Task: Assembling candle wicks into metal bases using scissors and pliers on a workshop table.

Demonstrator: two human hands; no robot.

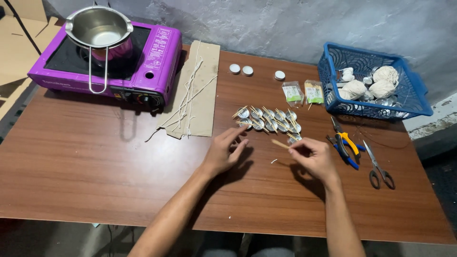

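Note:
My right hand (313, 159) pinches a thin wooden stick (280, 143) that points left over the wooden table (95, 162). My left hand (224, 151) hovers close by, fingers spread and bent, holding nothing that I can see. Just beyond both hands lies a cluster of several small round metal cups (269, 121) with short sticks laid across them.
A purple portable stove (104, 59) with a steel pot (100, 28) stands at the back left. Beside it a cardboard sheet (195, 90) carries white wicks. A blue basket (373, 83) holds string balls. Pliers (345, 143), scissors (378, 166), two small packets (303, 93) and three white caps (247, 70) lie around.

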